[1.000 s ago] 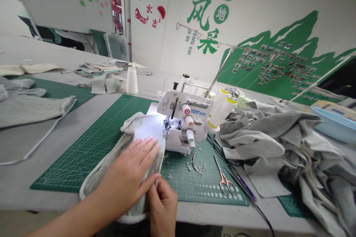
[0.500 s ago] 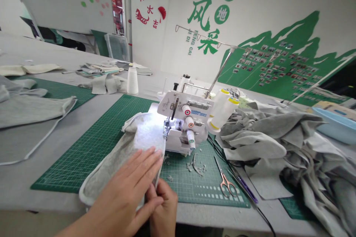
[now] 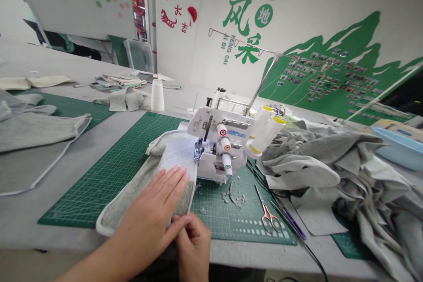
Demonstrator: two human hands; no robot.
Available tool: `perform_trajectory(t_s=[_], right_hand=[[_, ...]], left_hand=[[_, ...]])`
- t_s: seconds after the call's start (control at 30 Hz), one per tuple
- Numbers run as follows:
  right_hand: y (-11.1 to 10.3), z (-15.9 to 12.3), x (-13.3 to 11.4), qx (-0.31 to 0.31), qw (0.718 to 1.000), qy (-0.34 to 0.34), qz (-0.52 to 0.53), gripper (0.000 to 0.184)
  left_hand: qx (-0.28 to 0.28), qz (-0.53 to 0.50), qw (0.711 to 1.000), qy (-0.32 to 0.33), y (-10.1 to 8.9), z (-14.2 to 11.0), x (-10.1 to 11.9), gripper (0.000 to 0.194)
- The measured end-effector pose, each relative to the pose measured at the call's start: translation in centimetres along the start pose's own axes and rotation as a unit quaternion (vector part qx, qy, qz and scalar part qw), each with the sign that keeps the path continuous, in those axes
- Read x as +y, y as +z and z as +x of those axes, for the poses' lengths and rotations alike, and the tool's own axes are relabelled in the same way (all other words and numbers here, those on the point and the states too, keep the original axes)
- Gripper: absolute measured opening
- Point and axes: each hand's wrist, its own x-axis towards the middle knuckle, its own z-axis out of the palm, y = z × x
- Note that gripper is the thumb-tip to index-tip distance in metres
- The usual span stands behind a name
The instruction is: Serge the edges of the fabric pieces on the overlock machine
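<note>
A grey fleece fabric piece [image 3: 172, 152] with a white bound edge lies on the green cutting mat, its far end under the presser foot of a white overlock machine [image 3: 214, 141]. My left hand [image 3: 155, 200] rests flat on the fabric, fingers spread towards the needle area. My right hand [image 3: 194, 242] sits at the near edge of the fabric, fingers pinching that edge. Rose-gold scissors [image 3: 269, 217] lie on the green cutting mat [image 3: 109, 180], right of the fabric and out of reach of neither hand's fingers.
Thread cones [image 3: 264, 128] stand on the machine's right, with fabric trimmings [image 3: 233, 196] in front of it. A heap of grey fabric [image 3: 324, 163] fills the table's right side, beside a light blue tray [image 3: 396, 152]. More grey pieces [image 3: 36, 128] lie to the left.
My left hand moved towards me, then back up the fabric towards the needle. The fabric's near end now lies higher on the mat, and my right hand stays at its edge.
</note>
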Motion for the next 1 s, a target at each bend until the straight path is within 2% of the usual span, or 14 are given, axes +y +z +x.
perform_trajectory(t_s=[0.2, 0.4, 0.67, 0.87, 1.0], right_hand=[[0.0, 0.0, 0.2, -0.004, 1.0, 0.015, -0.004, 0.037], [0.2, 0.1, 0.3, -0.032, 0.998, 0.042, 0.041, 0.043], [-0.1, 0.0, 0.9, -0.043, 0.999, 0.016, 0.016, 0.043], [-0.2, 0.0, 1.3, -0.051, 0.997, 0.025, 0.059, 0.048], [0.0, 0.2, 0.7, -0.046, 0.993, 0.045, 0.102, 0.05]], left_hand=[[-0.003, -0.008, 1.0, -0.004, 0.3, 0.5, -0.6, 0.066], [-0.013, -0.021, 1.0, -0.002, 0.7, 1.2, -1.5, 0.064], [-0.026, -0.031, 0.999, -0.008, 1.0, 2.1, -2.3, 0.063], [-0.037, -0.034, 0.999, -0.011, 1.0, 2.9, -2.8, 0.063], [-0.046, -0.028, 0.998, -0.012, 0.9, 3.4, -3.0, 0.064]])
